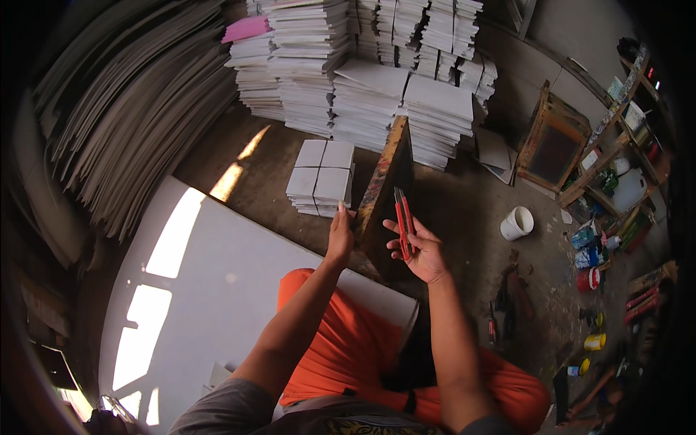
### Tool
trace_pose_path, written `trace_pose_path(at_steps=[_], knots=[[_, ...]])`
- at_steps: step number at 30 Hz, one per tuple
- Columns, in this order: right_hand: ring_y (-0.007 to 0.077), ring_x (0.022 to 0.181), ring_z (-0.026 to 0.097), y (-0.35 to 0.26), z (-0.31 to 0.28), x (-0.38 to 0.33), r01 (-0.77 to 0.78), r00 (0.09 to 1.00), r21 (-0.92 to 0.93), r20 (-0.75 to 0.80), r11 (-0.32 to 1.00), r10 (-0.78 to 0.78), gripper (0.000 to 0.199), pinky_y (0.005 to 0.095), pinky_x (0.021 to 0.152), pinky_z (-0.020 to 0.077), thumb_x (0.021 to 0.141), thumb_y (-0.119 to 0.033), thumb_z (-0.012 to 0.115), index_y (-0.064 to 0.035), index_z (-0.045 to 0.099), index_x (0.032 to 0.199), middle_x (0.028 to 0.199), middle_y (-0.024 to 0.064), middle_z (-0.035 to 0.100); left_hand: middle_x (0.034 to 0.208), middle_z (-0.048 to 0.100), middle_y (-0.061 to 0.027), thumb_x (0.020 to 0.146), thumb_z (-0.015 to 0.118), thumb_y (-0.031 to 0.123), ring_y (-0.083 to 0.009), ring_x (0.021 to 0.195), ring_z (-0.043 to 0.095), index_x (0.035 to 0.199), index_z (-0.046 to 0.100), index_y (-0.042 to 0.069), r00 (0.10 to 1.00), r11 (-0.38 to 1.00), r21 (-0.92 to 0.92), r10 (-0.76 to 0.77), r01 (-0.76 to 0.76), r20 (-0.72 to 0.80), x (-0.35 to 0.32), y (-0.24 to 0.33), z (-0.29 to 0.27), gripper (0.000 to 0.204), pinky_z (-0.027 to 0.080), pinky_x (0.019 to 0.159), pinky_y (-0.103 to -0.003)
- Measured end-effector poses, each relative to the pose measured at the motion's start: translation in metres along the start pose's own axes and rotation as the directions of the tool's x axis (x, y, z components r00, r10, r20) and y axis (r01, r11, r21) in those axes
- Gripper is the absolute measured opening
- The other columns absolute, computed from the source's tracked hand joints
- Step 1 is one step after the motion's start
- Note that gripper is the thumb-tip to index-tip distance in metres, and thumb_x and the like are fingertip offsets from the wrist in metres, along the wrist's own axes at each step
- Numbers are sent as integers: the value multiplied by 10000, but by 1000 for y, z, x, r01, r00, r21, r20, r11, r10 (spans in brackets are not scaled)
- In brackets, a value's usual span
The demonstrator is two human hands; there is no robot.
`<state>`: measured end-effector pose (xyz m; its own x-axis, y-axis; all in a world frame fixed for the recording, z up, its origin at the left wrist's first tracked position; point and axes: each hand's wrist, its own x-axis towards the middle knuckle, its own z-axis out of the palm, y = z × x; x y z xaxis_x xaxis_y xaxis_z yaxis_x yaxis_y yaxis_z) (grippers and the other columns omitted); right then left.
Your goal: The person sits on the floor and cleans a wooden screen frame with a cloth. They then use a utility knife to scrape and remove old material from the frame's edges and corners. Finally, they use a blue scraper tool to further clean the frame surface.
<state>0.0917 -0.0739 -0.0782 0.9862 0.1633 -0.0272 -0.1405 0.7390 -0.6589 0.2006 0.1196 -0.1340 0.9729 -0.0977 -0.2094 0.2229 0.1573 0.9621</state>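
Note:
My right hand (426, 255) is closed around a red utility knife (401, 217), its blade end pointing up and away from me. Some of its fingers spread out to the left of the handle. My left hand (338, 235) is at the near left side of a wooden frame (382, 168) that stands on edge, its long rim stained with paint. The thumb points up and the other fingers are partly hidden against the frame. Just beyond that hand lies a stack of white sheets (319, 177) tied with dark string.
A large white board (239, 268) lies at my left, streaked with sunlight. Bent sheets (138, 101) are piled at the far left, and tall paper stacks (308, 65) stand at the back. On the right are a white bucket (517, 223), another frame (554, 138) and several paint containers (588, 278).

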Motion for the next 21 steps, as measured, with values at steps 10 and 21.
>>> trace_pose_path(at_steps=[10,21], knots=[[134,753,639,7,-17,-10,126,975,-151,-165,980,-151,495,247,617,477,1029,-97,593,-60,474,1509,1039,122,706,874,471,-29,1149,327,476,-131,806,417,1065,567,33,957,955,76,291,-288,-25,-18,-11,39,511,396,757,-297],[38,672,565,-7,-54,-44,151,870,-483,-350,862,-348,228,206,520,430,1108,-245,539,-88,574,1270,928,21,647,1176,653,-130,1098,353,607,-257,1066,677,1186,587,94,973,934,-276,-206,227,104,0,-48,58,570,568,960,-412]])
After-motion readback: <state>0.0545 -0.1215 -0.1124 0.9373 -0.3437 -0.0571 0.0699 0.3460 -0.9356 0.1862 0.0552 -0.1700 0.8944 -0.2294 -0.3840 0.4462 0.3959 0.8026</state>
